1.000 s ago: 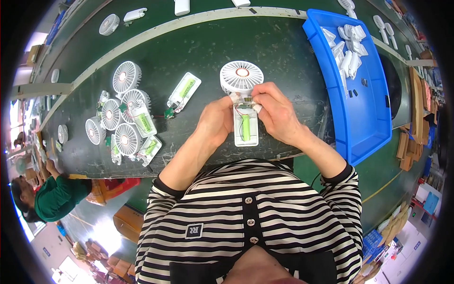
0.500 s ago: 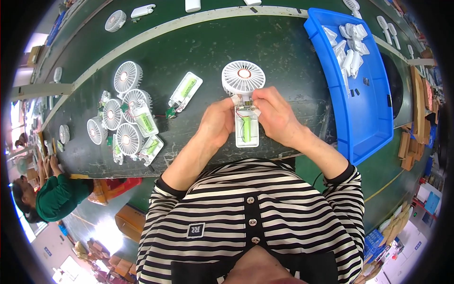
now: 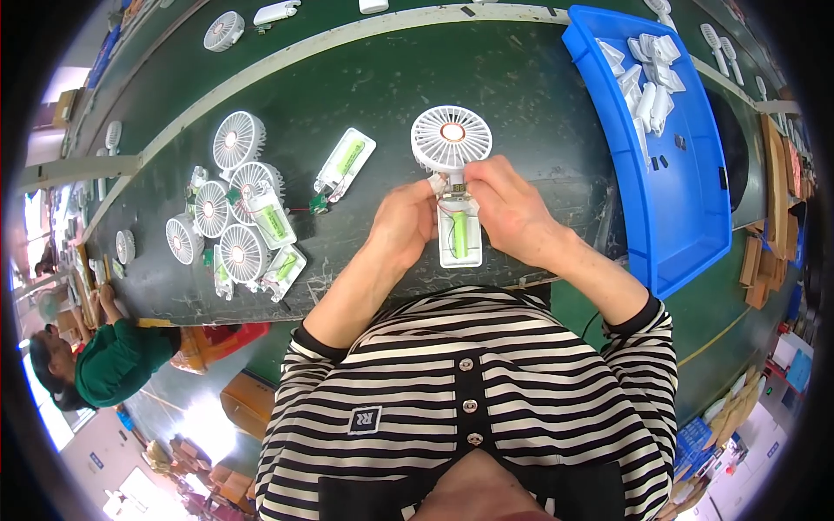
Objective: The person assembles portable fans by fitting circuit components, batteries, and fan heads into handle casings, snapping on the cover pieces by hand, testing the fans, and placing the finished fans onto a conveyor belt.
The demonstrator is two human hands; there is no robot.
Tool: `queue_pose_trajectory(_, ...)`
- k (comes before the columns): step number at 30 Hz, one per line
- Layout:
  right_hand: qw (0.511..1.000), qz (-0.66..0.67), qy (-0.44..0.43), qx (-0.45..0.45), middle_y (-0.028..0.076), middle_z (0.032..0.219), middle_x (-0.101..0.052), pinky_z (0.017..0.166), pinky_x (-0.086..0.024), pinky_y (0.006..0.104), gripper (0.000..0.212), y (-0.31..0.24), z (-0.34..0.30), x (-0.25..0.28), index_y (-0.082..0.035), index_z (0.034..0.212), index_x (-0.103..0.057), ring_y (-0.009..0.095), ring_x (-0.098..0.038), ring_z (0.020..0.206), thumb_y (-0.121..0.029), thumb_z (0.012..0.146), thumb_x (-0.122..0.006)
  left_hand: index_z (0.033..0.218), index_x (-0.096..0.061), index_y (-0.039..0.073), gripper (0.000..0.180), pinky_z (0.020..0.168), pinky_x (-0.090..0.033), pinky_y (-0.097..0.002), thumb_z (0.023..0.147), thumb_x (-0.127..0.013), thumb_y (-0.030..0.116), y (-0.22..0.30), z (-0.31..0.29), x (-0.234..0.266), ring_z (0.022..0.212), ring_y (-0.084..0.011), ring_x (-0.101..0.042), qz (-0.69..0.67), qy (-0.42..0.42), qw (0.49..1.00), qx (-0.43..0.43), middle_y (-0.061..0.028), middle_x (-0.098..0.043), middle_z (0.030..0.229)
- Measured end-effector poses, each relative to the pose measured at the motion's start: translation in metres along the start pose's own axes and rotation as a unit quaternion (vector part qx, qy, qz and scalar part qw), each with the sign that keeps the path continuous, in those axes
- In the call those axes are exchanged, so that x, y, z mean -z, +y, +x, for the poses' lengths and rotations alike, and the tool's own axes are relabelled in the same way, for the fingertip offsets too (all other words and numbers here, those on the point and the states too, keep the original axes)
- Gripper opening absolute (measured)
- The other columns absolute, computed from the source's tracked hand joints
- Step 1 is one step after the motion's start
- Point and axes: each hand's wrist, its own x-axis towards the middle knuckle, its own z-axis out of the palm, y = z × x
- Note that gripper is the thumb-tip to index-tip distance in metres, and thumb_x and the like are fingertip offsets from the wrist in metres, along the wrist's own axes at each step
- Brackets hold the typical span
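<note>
In front of me on the dark green table lies a white handheld fan [image 3: 451, 139], its round grille pointing away from me. Its handle is uncovered and shows a green battery [image 3: 460, 234], thin wires and a small display board [image 3: 458, 187]. My left hand [image 3: 404, 221] grips the left side of the fan's neck between thumb and fingers, one digit wrapped in a whitish cover. With fingers pinched, my right hand [image 3: 512, 204] presses on the right of the neck beside the board. Whether a small part sits inside that pinch is hidden.
Left of my hands lies an uncovered handle half with battery [image 3: 346, 163], near a cluster of fans [image 3: 211, 208]. A blue bin [image 3: 686, 234] with white plastic parts [image 3: 653, 104] stands at the right. A co-worker in green [image 3: 126, 360] sits at the far left.
The whole view has shifted slightly. Both hands stay at the fan's neck, with only slight finger movement at most.
</note>
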Motion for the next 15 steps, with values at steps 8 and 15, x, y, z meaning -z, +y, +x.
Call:
queue_pose_trajectory(8, 0.999, -0.036, -0.03, 0.018, 0.011, 0.095, -0.047, 0.067, -0.046, 0.0339, 0.016, -0.0028, 0.0037, 0.0034, 0.004, 0.078, -0.051, 0.027, -0.048, 0.086, -0.002, 0.064, -0.053, 0.101, -0.056, -0.003, 0.027, 0.07, -0.05, -0.0311, 0.085, -0.051, 0.018, 0.0033, -0.0027, 0.0034, 0.079, -0.0178, -0.06, 0.024, -0.04, 0.999, -0.002, -0.0104, -0.061, 0.092)
queue_pose_trajectory(15, 0.999, -0.031, -0.043, 0.004, 0.012, 0.095, -0.047, 0.068, -0.044, 0.0354, 0.015, -0.0015, 0.0003, 0.0013, 0.003, 0.077, -0.051, 0.026, -0.047, 0.085, -0.005, 0.064, -0.053, 0.099, -0.059, -0.003, 0.023, 0.068, -0.051, -0.0285, 0.08, -0.059, 0.01, -0.0029, -0.0004, 0.0049, 0.076, -0.0153, -0.061, 0.124, -0.035, 0.992, -0.005, -0.0078, -0.063, 0.087)
